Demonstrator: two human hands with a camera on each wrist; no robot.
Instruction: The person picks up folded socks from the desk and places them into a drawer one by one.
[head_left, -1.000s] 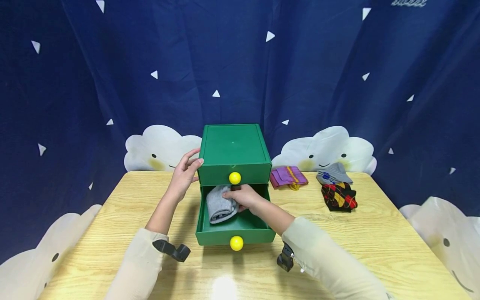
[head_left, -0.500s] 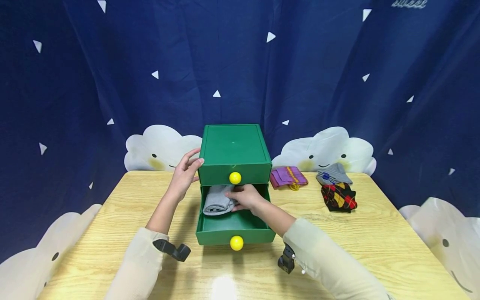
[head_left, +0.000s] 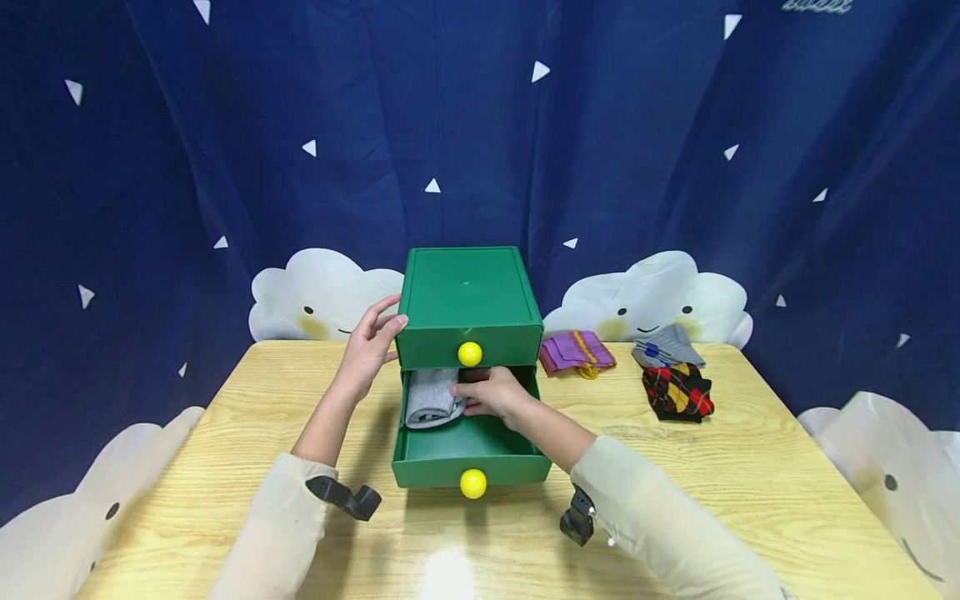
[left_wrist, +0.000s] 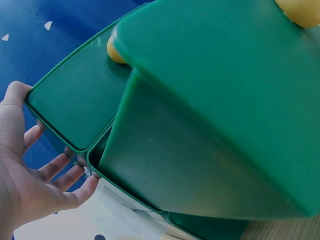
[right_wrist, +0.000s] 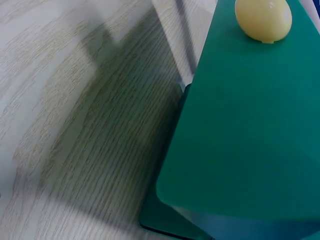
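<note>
A green two-drawer box [head_left: 468,287] with round yellow knobs stands on the table. Its lower drawer [head_left: 471,472] is pulled out; the upper one is closed. My left hand [head_left: 365,350] touches the box's left side, thumb at the front top corner. In the left wrist view, the fingers [left_wrist: 70,177] stretch along that side. A folded grey cloth [head_left: 432,396] lies at the left rear of the lower drawer, partly under the upper one. My right hand [head_left: 495,396] pinches its right edge, the thumb on top. In the right wrist view the drawer front [right_wrist: 240,135] hides this hand.
Right of the box lies a folded purple cloth [head_left: 577,352] with a yellow stripe. Farther right are a grey sock-like cloth [head_left: 667,347] with blue marks and an argyle-patterned cloth [head_left: 678,393]. A blue curtain [head_left: 480,125] hangs behind the wooden table [head_left: 750,500].
The grey cloth has moved back and down into the drawer and lies flatter. My right hand has shifted slightly with it. The left hand stays where it was.
</note>
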